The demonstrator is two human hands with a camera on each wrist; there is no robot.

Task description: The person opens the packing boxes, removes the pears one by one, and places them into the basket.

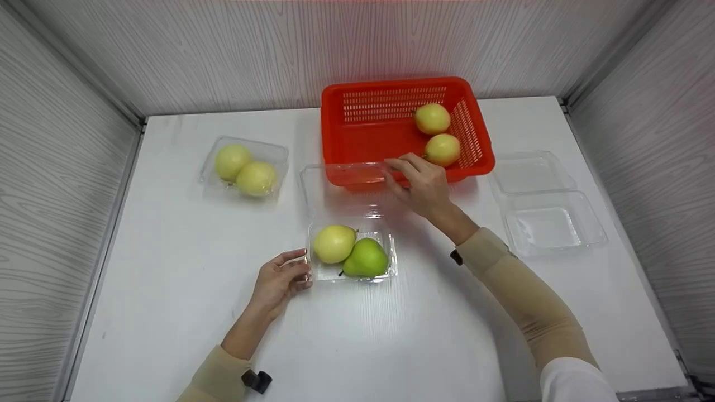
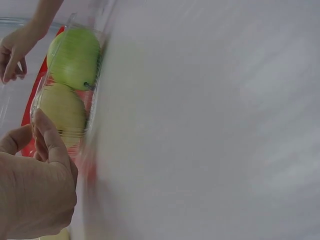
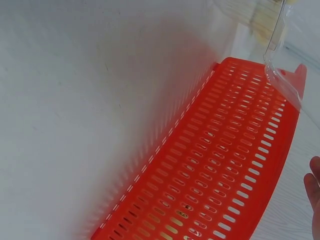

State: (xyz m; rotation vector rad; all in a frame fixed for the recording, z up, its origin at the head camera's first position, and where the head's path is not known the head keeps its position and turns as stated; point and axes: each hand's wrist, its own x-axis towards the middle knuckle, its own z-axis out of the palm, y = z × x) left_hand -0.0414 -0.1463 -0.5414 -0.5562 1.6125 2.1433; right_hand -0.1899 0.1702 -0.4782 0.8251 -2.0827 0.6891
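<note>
A clear plastic clamshell container (image 1: 352, 273) stands near the middle of the white table, its lid (image 1: 341, 190) raised toward the back. Inside sit a yellow pear (image 1: 334, 244) and a green pear (image 1: 366, 258), side by side. My left hand (image 1: 279, 282) holds the container's left edge, with thumb and fingers close about the rim in the left wrist view. At the raised lid's right corner, my right hand (image 1: 419, 184) pinches the edge between thumb and fingertips. The right wrist view catches only part of those fingers (image 3: 314, 187).
Behind the lid stands a red plastic basket (image 1: 357, 142) holding two yellow pears (image 1: 432, 119). A closed clear container (image 1: 279, 153) with two yellow pears (image 1: 256, 178) is at the left. Another clamshell (image 1: 544, 226) lies open at the right. Wood-grain panels (image 1: 234, 56) border the table.
</note>
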